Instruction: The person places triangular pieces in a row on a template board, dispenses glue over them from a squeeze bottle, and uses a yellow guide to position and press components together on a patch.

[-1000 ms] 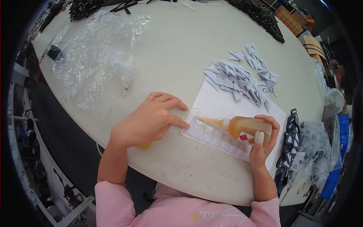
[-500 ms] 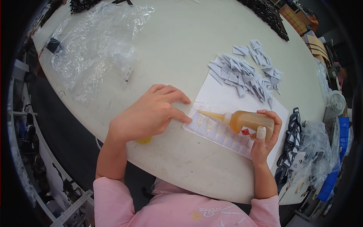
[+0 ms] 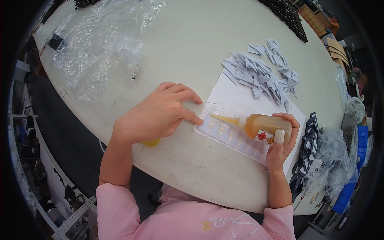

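My right hand (image 3: 281, 144) is wrapped around a squeeze bottle (image 3: 253, 125) of amber liquid, with a red-diamond warning label. The bottle lies nearly level, its long tapered nozzle (image 3: 225, 119) pointing left. The nozzle tip is at the upper end of the leftmost triangular piece (image 3: 205, 123) in a row of small pale pieces (image 3: 234, 141) along the near edge of a white sheet (image 3: 218, 97). My left hand (image 3: 162, 112) is open, thumb and fingers apart, with one fingertip at the sheet's left corner beside that piece. Whether the tip touches the piece I cannot tell.
A heap of grey-white triangular pieces (image 3: 256, 74) covers the sheet's far part. Clear plastic wrap (image 3: 102, 52) lies at the left. Dark pieces (image 3: 307, 148) line the right, beside bagged plastic (image 3: 330, 148) and a small fan (image 3: 356, 109). Something yellow (image 3: 151, 142) shows under my left wrist.
The view has shifted slightly. Both hands and the bottle keep nearly the same places, with the nozzle still at the leftmost piece.
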Motion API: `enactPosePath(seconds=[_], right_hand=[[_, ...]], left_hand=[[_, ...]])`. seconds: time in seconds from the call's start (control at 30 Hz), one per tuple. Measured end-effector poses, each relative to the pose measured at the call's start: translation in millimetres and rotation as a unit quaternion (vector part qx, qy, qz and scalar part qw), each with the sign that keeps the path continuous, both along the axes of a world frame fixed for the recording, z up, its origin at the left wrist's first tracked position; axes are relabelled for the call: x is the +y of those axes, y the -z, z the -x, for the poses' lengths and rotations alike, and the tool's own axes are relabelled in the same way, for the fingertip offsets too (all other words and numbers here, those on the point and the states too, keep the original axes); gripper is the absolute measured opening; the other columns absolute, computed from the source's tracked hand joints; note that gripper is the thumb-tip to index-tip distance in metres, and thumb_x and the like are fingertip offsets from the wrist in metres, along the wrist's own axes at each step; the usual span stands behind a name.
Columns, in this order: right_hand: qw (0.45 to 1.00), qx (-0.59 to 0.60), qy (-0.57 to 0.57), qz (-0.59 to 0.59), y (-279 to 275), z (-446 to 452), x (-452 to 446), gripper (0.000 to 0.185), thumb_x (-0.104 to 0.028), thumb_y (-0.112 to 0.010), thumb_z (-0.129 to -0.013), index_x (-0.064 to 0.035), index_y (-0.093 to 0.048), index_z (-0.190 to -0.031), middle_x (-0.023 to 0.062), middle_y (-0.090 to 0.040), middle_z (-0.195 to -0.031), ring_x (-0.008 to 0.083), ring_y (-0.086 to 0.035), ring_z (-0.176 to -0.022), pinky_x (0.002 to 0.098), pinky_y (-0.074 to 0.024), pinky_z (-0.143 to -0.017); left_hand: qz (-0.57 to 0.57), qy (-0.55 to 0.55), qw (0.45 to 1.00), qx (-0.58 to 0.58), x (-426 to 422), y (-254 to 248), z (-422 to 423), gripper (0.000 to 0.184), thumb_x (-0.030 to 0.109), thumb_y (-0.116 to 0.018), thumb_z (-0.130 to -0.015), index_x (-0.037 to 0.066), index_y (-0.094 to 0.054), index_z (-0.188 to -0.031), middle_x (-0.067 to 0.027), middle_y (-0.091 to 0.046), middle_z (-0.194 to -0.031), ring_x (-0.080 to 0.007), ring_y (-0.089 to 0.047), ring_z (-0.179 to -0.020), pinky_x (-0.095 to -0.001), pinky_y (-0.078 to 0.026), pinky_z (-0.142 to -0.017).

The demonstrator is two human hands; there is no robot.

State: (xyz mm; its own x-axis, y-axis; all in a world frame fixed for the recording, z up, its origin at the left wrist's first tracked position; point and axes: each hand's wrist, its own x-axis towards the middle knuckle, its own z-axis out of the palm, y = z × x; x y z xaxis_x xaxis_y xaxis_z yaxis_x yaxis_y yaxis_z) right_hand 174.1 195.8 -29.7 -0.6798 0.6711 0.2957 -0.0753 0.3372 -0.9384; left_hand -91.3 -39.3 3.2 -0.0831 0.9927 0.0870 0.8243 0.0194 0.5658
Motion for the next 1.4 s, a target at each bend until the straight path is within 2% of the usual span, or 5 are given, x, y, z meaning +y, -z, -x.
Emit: enactPosePath(seconds=[0.87,1.17,1.27,1.37,1.4], right_hand=[[1.000,-0.005,-0.029,0.010,-2,-9,-2,0.050,-0.032,-0.068,-0.099,-0.0015,-0.051,-0.134,0.0139,-0.063,-0.125,0.0189,-0.060,-0.115,0.0346,-0.0478,-0.103],[0.999,-0.023,-0.035,-0.006,-3,-8,-1,0.055,-0.042,-0.066,-0.098,-0.0010,-0.053,-0.132,0.0145,-0.064,-0.121,0.0196,-0.060,-0.113,0.0348,-0.0470,-0.103],[0.984,0.021,-0.065,0.164,-10,-5,9,0.053,-0.041,-0.062,-0.101,0.0003,-0.055,-0.133,0.0141,-0.065,-0.121,0.0208,-0.064,-0.112,0.0336,-0.0527,-0.096],[0.854,0.142,0.002,0.500,-27,-2,24,0.052,-0.041,-0.059,-0.104,0.0007,-0.056,-0.136,0.0122,-0.066,-0.122,0.0204,-0.067,-0.108,0.0308,-0.0586,-0.083],[0.841,0.164,0.068,0.511,-32,3,30,0.052,-0.042,-0.054,-0.107,0.0002,-0.057,-0.137,0.0105,-0.067,-0.123,0.0194,-0.070,-0.104,0.0299,-0.0614,-0.075]], left_hand=[[-0.007,0.002,1.000,-0.009,0,3,1,0.049,-0.008,-0.064,-0.077,0.020,-0.084,-0.112,-0.0053,-0.067,-0.133,-0.0280,-0.056,-0.131,-0.0418,-0.036,-0.118],[-0.007,0.002,1.000,-0.006,0,4,1,0.050,-0.008,-0.064,-0.076,0.019,-0.084,-0.113,-0.0058,-0.067,-0.133,-0.0281,-0.056,-0.131,-0.0418,-0.036,-0.118],[-0.008,0.003,1.000,-0.009,-1,3,1,0.050,-0.008,-0.064,-0.076,0.019,-0.084,-0.112,-0.0058,-0.067,-0.134,-0.0280,-0.056,-0.131,-0.0414,-0.036,-0.118],[-0.010,0.002,1.000,-0.009,-1,2,1,0.048,-0.008,-0.064,-0.077,0.018,-0.084,-0.112,-0.0058,-0.067,-0.133,-0.0278,-0.056,-0.131,-0.0412,-0.036,-0.118],[-0.009,0.002,1.000,-0.009,-1,2,1,0.048,-0.008,-0.064,-0.077,0.018,-0.084,-0.112,-0.0059,-0.067,-0.133,-0.0278,-0.056,-0.131,-0.0412,-0.036,-0.118]])
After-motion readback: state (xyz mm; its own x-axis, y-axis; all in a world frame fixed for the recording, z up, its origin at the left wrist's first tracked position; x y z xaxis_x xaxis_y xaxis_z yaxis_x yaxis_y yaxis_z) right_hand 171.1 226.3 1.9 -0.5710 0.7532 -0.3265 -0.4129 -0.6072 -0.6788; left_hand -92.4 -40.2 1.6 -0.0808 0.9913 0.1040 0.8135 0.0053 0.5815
